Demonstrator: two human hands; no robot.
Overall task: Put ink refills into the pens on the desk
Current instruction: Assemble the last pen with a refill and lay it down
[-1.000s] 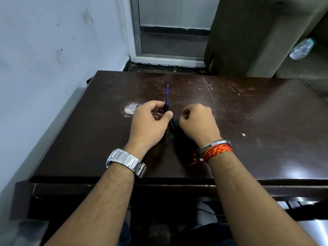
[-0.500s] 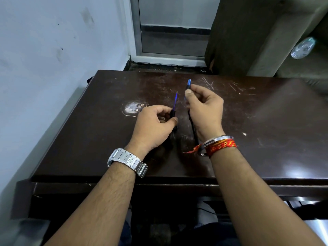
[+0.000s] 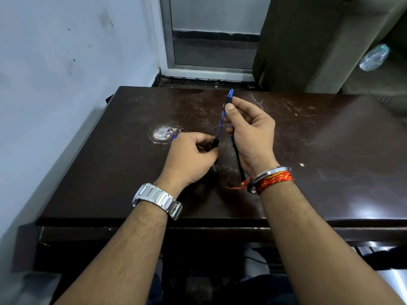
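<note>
The blue ink refill stands slanted above the middle of the worktop, its lower end entering a short black pen piece pinched in the left hand. Its upper end reaches the right hand, whose thumb and forefinger close on a blue-and-black tip part that seems to sit on the refill's end. By the look of it the refill is a thin plastic tube, very light, and likely to bow or kink if pushed from far back. The safer hold is probably close to the mouth of the black piece, so only a short length is under load. Its smooth wall may slip between dry fingertips, and the fine point at one end could be bent by a sideways knock.

A long black pen barrel runs down from under the right palm toward the wrist, tucked in that hand's lower fingers, so the right hand grasps two things at once. The left fingers are clenched round the black piece, and a speck of blue peeps out past the knuckles; whether that is another refill or a cap I cannot tell.

Much is covered: the left palm hides most of what it holds, and whether the blue tip part is joined to the refill or only touching it is unclear. No other pens or spare refills show on the dark, scratched worktop, though some may lie under the hands. The near edge and everything below it are dim.
</note>
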